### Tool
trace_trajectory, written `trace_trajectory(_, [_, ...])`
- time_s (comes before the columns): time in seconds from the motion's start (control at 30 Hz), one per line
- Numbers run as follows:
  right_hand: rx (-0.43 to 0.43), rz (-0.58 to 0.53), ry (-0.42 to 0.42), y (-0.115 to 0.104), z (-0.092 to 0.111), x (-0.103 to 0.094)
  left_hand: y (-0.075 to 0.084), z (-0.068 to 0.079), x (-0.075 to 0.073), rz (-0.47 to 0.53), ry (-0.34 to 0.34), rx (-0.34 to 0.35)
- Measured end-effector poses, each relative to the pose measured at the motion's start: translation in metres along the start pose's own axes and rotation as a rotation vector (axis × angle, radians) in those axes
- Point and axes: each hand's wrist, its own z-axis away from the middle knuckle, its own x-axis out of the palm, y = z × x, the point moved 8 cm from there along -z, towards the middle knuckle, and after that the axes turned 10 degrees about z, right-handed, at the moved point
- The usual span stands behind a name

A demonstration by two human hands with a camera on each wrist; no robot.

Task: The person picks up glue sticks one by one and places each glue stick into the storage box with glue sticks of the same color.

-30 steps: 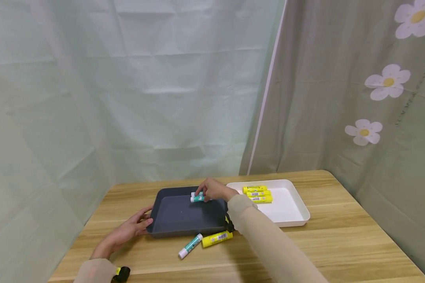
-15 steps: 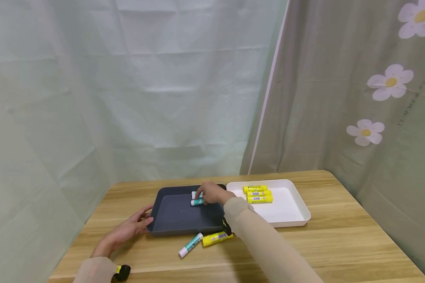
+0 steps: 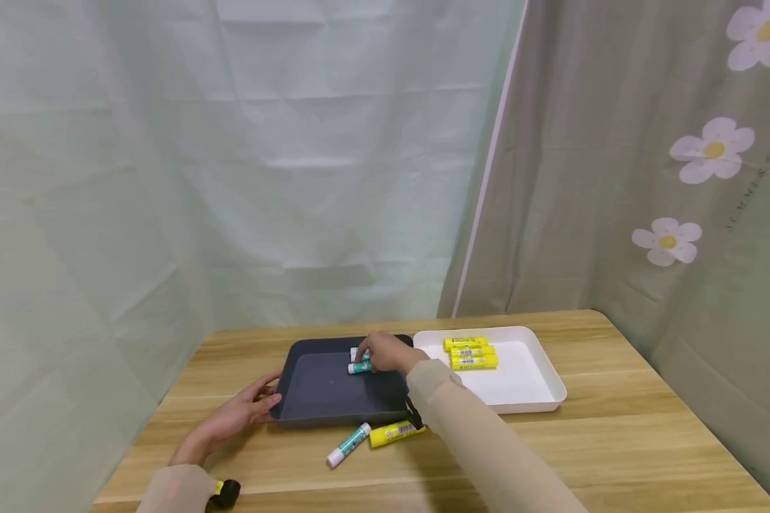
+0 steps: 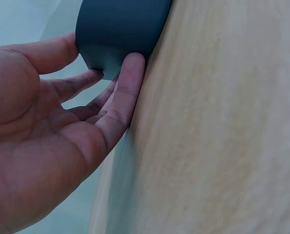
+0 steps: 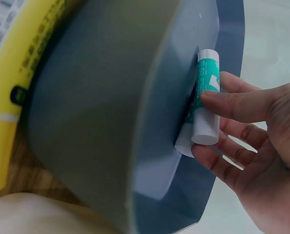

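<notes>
Teal glue stick is being held in the dark tray near the desk's far edge; the right hand is clamping fingers on it, the left hand resting parted fingers against the tray.

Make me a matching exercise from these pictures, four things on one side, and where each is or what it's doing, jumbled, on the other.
Column one:
1. left hand
2. right hand
3. white tray
4. loose yellow tube

Column two:
A. contains three yellow tubes
B. lying on the wooden table
C. pinching a teal-and-white tube
D. touching the left end of the dark tray

Pairs: 1-D, 2-C, 3-A, 4-B.
</notes>
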Motion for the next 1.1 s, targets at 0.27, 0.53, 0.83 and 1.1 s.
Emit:
trace_trajectory(0.27, [0.008, -0.002, 0.011, 0.002, 0.004, -0.005, 0.000, 0.000, 0.001, -0.004, 0.017, -0.007])
trace_trajectory(0.53, [-0.003, -0.103, 0.001, 0.007, 0.002, -0.012, -0.002, -0.002, 0.000, -0.007, 0.017, -0.006])
trace_trajectory(0.83, [-0.041, -0.124, -0.008, 0.010, 0.008, -0.023, -0.002, -0.001, 0.000, -0.005, 0.010, -0.003])
trace_trajectory(1.1, [-0.106, -0.118, -0.017, 0.010, 0.022, -0.038, -0.002, -0.002, -0.001, 0.000, 0.013, -0.003])
